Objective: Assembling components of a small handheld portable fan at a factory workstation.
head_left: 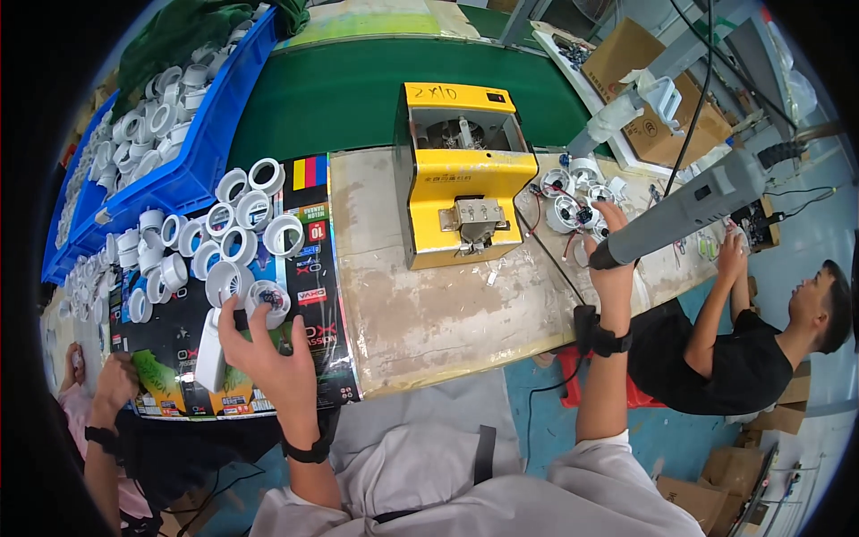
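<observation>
**White housing at the left hand, driver in the right**

The left hand [273, 353] pinches a white round housing [267, 300] at its fingertips, just beside a white flat piece [211, 351] on the bench [429, 304]. The right hand [613, 255], well apart, grips a grey electric screwdriver [689, 208] near wired housings [573, 192], right of the yellow machine [461, 170]

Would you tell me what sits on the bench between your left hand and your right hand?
In the head view, the yellow box-shaped machine stands between the left hand and right hand, on the worn beige bench top.
</observation>
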{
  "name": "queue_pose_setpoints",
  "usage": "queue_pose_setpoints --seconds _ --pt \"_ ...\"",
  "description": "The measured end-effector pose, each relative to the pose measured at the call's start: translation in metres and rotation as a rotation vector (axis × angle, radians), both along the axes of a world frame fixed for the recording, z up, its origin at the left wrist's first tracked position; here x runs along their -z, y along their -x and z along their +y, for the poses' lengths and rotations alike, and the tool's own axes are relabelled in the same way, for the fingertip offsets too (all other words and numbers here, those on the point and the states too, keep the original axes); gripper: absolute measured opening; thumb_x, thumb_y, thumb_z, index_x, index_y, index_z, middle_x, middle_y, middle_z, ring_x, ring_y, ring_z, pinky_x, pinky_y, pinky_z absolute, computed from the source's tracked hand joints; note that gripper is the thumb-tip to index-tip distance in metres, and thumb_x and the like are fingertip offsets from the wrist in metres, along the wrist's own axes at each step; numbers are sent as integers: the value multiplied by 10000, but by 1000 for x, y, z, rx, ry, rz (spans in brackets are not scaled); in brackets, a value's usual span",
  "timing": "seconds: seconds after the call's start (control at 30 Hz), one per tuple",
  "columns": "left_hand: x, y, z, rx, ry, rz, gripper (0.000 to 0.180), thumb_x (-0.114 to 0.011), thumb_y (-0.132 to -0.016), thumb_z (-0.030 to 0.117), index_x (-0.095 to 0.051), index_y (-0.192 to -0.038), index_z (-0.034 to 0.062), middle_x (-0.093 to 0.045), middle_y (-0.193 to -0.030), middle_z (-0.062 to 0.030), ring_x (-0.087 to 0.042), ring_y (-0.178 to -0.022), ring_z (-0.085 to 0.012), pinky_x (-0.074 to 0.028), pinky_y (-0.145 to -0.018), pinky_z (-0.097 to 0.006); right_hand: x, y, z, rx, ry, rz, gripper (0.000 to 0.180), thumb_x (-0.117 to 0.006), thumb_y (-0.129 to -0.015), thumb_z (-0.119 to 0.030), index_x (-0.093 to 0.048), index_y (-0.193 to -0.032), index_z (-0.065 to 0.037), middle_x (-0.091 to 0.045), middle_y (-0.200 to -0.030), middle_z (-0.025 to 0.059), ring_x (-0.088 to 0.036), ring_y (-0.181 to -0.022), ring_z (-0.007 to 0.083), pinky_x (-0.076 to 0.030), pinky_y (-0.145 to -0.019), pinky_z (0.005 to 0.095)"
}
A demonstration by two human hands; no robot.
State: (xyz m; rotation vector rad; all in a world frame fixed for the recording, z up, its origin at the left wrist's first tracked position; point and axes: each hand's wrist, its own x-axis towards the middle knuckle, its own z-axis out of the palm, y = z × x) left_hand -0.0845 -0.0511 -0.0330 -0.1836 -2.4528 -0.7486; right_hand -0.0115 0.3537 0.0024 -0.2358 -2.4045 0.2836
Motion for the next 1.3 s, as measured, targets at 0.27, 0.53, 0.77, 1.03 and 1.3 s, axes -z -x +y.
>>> queue_pose_setpoints --seconds 0.27,0.53,0.77,1.03,1.3 --pt "3 -1 -6 23 -13 110 357 -682 -718 64 -548 -1045 14 -387 -1307 -192 -343 -1217 -387 -271 -990 -494 -1 33 17 18 -325 -422 607 -699 -574 -23 -576 -1144 -191 -492 -1267 40 -459 -1163 311 -408 -933 435" --pt "3 -5 -8 16 -48 124 356 -657 -743 9 -522 -1072 4 -370 -1324 -192 -342 -1238 -367 -300 -1000 -461 -15 16 20 -97 379 -40 320 -640 -750 -52 -566 -1061 -73 -584 -1045 62 -555 -1011 229 -428 -891 403" --pt "5 -21 -10 151 -184 298 343 -604 -750 -34 -496 -1072 13 -426 -1256 -201 -411 -1165 -352 -334 -960 -431 -29 -8 -40 -78 1378 840 323 -417 -952 -344 -521 -1160 -119 -610 -928 38 -571 -746 133 -433 -592 245" --pt "-24 -80 28 924 -740 -257 426 -689 -694 81 -550 -1077 -45 -598 -1050 -207 -597 -938 -326 -474 -805 -361 -50 -81 -126 -700 1257 11 599 -573 -803 -543 -580 -989 27 -636 -903 122 -621 -707 222 -489 -630 296" --pt "-34 -90 41 1114 -915 -494 748 -808 -630 48 -396 -1253 10 -498 -1200 -195 -556 -1044 -286 -457 -886 -366 -45 -70 -178 -722 1343 16 557 -655 -822 -357 -466 -1136 63 -491 -1194 216 -571 -863 202 -468 -742 314"
